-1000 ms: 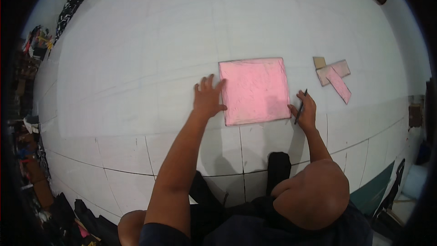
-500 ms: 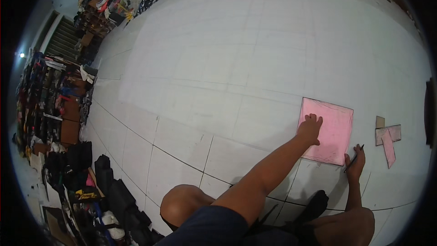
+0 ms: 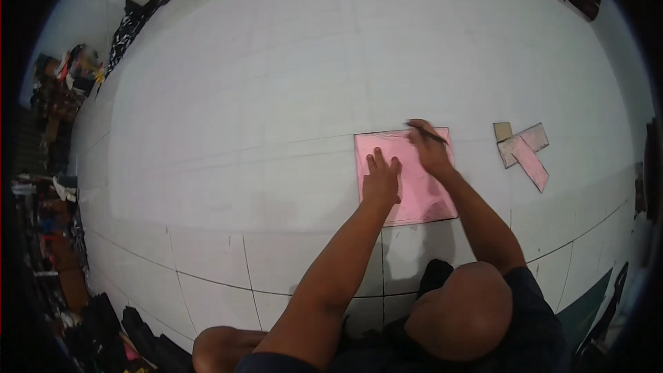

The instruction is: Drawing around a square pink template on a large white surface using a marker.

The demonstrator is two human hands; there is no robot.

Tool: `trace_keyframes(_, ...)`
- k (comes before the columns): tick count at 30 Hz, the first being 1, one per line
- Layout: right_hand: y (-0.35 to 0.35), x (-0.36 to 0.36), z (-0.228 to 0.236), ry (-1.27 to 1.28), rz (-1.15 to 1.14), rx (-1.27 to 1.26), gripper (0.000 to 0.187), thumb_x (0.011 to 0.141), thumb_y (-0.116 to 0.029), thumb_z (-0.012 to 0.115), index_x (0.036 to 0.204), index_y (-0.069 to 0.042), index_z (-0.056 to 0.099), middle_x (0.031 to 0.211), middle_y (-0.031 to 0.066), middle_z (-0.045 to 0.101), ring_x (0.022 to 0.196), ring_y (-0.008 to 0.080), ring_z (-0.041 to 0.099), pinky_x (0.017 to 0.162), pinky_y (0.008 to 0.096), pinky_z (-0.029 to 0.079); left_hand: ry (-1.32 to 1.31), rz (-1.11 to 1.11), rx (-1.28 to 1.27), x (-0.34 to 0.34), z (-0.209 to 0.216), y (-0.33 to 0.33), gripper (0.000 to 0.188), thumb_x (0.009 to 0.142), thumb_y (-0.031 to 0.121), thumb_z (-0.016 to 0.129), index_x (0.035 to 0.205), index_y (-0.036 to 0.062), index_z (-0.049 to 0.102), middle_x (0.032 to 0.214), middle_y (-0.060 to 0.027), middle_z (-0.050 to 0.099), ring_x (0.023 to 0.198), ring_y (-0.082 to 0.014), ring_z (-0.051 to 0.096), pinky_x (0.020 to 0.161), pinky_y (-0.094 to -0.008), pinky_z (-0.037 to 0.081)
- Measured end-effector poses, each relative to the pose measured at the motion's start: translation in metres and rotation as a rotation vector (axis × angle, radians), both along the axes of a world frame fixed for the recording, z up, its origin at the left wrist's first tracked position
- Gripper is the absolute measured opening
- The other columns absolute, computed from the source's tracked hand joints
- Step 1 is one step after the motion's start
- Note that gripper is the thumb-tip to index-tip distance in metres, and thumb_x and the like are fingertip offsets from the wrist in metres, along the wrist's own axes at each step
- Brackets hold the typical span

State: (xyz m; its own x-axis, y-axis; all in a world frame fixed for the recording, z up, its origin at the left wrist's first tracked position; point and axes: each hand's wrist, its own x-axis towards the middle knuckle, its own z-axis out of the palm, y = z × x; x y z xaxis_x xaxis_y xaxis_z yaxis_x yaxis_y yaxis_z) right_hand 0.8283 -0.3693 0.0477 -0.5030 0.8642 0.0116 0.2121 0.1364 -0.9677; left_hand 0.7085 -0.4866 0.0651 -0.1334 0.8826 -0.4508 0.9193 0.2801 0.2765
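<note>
A pink square sheet [image 3: 412, 200] with dark edges and smudges, looking like a pattern piece, lies on a broad white cloth or sheet [image 3: 242, 110]. Pressed down on its left half is my left hand [image 3: 382, 179], fingers spread. My right hand [image 3: 431, 155] is over the upper right part of the square, close to its far edge. Between its fingers is a dark pen [image 3: 435, 136], held at a slant. Whether the tip touches anything is too blurred to tell.
To the right lie a pink strip [image 3: 533, 168], a smudged pinkish strip [image 3: 537, 139] under it and a tan piece [image 3: 502, 131]. Tiled floor [image 3: 214, 262] shows nearer me. Piled goods line the left, with black bundles [image 3: 148, 335] at lower left.
My right hand with the pen has gone from the square's near right corner up to its far edge. My left hand still presses the square. The view has shifted to the right.
</note>
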Motion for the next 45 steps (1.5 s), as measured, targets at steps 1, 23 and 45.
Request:
trace_keyframes(1, 0.007, -0.009, -0.008, -0.012, -0.035, -0.032, 0.032, 0.101, -0.022, 0.057, 0.124, 0.000, 0.061, 0.105, 0.0160, 0.069, 0.091, 0.0281, 0.069, 0.087, 0.0367, 0.053, -0.015, -0.007, 0.015, 0.009, 0.005, 0.006, 0.109, 0.061, 0.028, 0.094, 0.151, 0.0169, 0.033, 0.159, -0.0310, 0.015, 0.144, -0.0508, 0.028, 0.099, -0.0506, 0.055)
trace_keyframes(23, 0.015, -0.027, -0.007, -0.290, 0.023, 0.135, 0.028, 0.095, -0.028, 0.061, 0.108, -0.003, 0.066, 0.091, 0.0157, 0.073, 0.084, 0.0308, 0.070, 0.076, 0.0393, 0.054, -0.021, -0.054, 0.042, 0.003, 0.006, 0.000, 0.108, 0.062, 0.034, 0.094, 0.150, 0.0149, 0.035, 0.156, -0.0306, 0.026, 0.142, -0.0516, 0.031, 0.105, -0.0476, 0.050)
trace_keyframes(45, 0.051, 0.087, -0.039, -0.432, -0.444, 0.432, 0.020, 0.093, -0.011, 0.060, 0.109, 0.000, 0.059, 0.101, 0.0212, 0.066, 0.093, 0.0349, 0.067, 0.083, 0.0427, 0.052, -0.045, -0.057, -0.023, 0.013, -0.015, 0.007, 0.117, 0.060, 0.032, 0.094, 0.156, 0.0161, 0.029, 0.163, -0.0308, 0.008, 0.149, -0.0479, 0.018, 0.104, -0.0545, 0.047)
